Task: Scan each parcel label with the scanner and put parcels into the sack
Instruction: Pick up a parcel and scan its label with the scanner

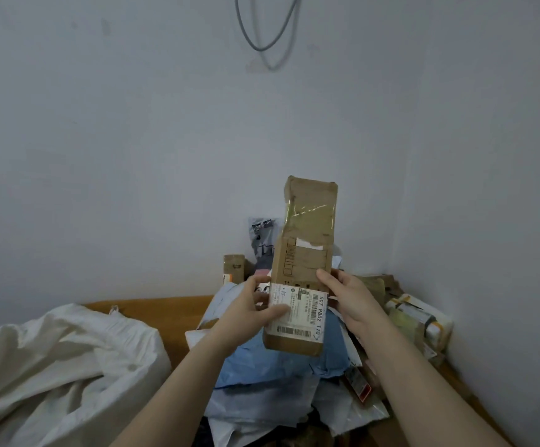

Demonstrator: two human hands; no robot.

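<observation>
L hand & R hand both grip upright cardboard parcel, label facing cam

On my feed the left hand and right hand are bare, and so are both forearms, slim and uncovered all the way to the bottom edge (the wide lens stretches them long). Fingers look slender, nails too blurred to judge.
</observation>
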